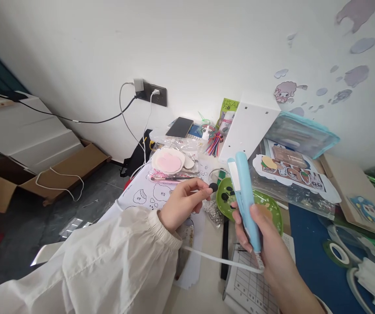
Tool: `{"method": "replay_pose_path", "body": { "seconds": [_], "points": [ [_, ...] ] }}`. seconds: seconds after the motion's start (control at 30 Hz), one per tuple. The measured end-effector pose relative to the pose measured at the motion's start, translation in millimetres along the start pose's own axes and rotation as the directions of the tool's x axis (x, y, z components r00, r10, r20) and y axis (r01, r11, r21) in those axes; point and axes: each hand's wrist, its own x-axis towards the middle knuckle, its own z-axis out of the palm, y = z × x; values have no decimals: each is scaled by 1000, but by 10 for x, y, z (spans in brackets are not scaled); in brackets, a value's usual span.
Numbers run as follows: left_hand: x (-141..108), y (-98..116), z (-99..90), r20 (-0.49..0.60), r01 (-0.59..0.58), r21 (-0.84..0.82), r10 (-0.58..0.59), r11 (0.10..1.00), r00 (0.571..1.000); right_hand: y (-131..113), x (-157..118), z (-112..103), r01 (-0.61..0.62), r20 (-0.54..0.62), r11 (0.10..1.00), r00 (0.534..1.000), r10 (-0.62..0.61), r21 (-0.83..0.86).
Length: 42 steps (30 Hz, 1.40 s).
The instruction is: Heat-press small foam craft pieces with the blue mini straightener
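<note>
The desk [209, 281] has its left edge beside the floor [97, 187]; a white box [252, 120] stands at the back, right of a green packet [224, 114] reading "LISA"; the green tray [280, 219] lies between; the right hand [272, 250] wraps the blue iron [246, 192], its arms parted at the tip; the left hand [184, 203] pinches a black disc [213, 187] by the tray's left rim, a narrow gap from the iron.
</note>
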Motion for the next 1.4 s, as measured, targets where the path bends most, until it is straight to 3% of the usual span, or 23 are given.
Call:
{"method": "replay_pose_path", "body": {
  "seconds": [0.17, 0.33, 0.77, 0.97, 1.1, 1.27, 1.4],
  "points": [
    [-18, -19, 40, 32, 8, 57, -10, 998, 999, 12, -29, 35, 38, -7, 993, 999, -37, 108],
    [-42, -40, 78, 73, -24, 148, 13, 989, 997, 50, -34, 25, 83, 73, 988, 993, -92, 127],
    [-77, -35, 115, 113, -52, 266, 23, 963, 993, 45, -39, 26, 37, 60, 992, 997, -45, 117],
    [-97, 7, 127, 59, -135, 299, 123, 945, 991, 26, -41, 33, 22, 69, 998, 997, -26, 52],
    [-76, -21, 117, 80, -129, 253, 112, 959, 990, 22, -47, 44, 20, 84, 999, 996, -18, -32],
    [-48, -39, 105, 81, 42, 59, -47, 997, 996, -24, -50, 61, 42, -4, 999, 999, -42, -27],
    [-34, -29, 103, 71, 137, -119, -129, 983, 989, -22, -50, 49, 37, 27, 999, 999, -38, 37]
  ]
}}
